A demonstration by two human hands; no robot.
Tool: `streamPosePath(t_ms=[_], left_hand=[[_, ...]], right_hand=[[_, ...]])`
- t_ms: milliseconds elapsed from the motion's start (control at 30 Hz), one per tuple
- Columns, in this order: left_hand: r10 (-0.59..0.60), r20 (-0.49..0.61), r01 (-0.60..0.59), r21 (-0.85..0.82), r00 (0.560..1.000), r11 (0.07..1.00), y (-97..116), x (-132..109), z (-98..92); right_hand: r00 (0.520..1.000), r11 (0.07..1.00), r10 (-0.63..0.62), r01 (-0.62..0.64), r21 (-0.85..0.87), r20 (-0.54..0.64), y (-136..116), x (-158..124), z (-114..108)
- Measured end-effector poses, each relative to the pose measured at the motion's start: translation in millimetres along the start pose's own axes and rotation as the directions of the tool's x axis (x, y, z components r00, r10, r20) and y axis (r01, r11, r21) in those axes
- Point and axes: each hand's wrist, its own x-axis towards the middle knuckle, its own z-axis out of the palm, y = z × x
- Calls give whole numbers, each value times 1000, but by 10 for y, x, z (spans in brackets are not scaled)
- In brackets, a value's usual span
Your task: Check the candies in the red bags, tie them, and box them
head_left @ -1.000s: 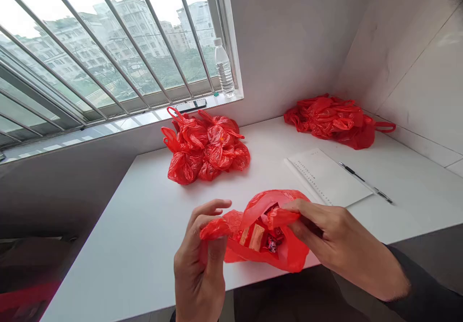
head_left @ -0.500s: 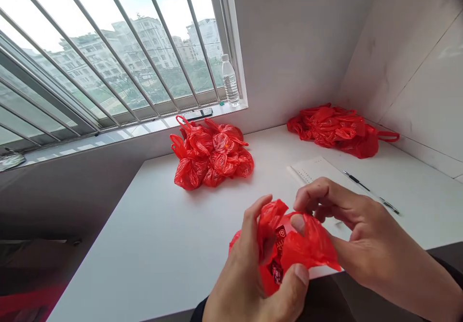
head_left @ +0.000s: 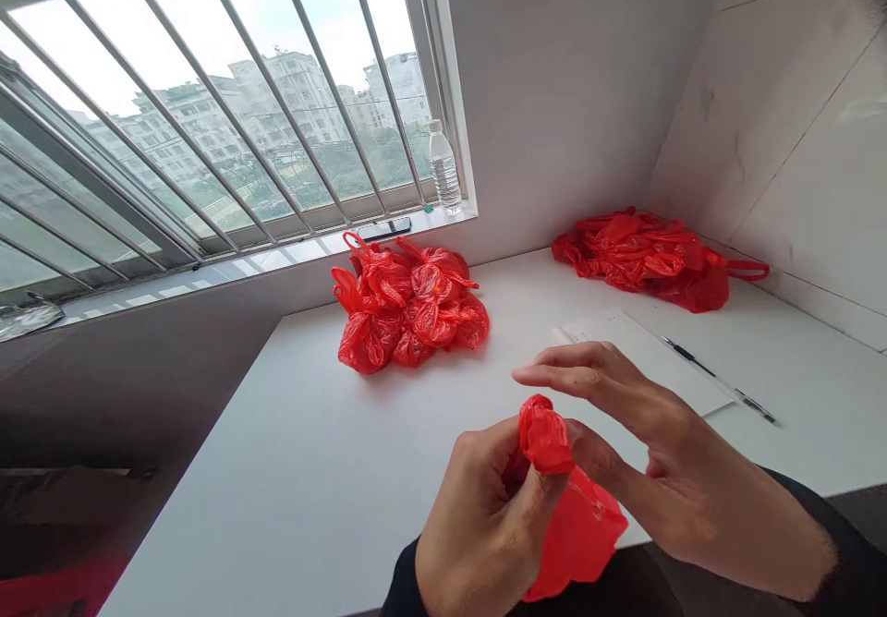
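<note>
A small red plastic bag (head_left: pixel 572 525) hangs at the near edge of the white table (head_left: pixel 311 469), its top bunched into a twisted knob. My left hand (head_left: pixel 478 534) is closed round the bag's neck just below that knob. My right hand (head_left: pixel 665 469) touches the knob with its thumb while its other fingers stretch out above it. The bag's contents are hidden.
A pile of tied red bags (head_left: pixel 408 308) lies at the back middle of the table. A heap of flat red bags (head_left: pixel 644 257) sits in the back right corner. A sheet of paper (head_left: pixel 658 363) and a pen (head_left: pixel 721 379) lie to the right. A water bottle (head_left: pixel 444 166) and a phone (head_left: pixel 384 227) rest on the window sill.
The bag was open with wrapped items showing. Both hands gathered its top and twisted it shut, and my right fingers have spread out above the knob.
</note>
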Motion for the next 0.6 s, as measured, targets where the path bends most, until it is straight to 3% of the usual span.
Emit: streamPosePath(t_ms=[133, 233, 433, 500, 600], left_hand=[[-8, 43, 10, -49, 999, 999, 32, -7, -50], [-11, 35, 15, -120, 999, 993, -17, 1, -118], [-53, -62, 34, -274, 997, 961, -129, 71, -232], [-25, -42, 16, -208, 999, 978, -89, 68, -238], [-33, 6, 33, -84, 999, 996, 4, 28, -219]], right_hand=[[981, 965, 170, -184, 185, 89, 11, 62, -9], [966, 939, 244, -258, 225, 88, 15, 95, -13], [958, 937, 248, -275, 218, 143, 21, 32, 49], [959, 946, 229, -259, 195, 165, 37, 6, 80], [982, 963, 155, -174, 205, 106, 90, 18, 126]])
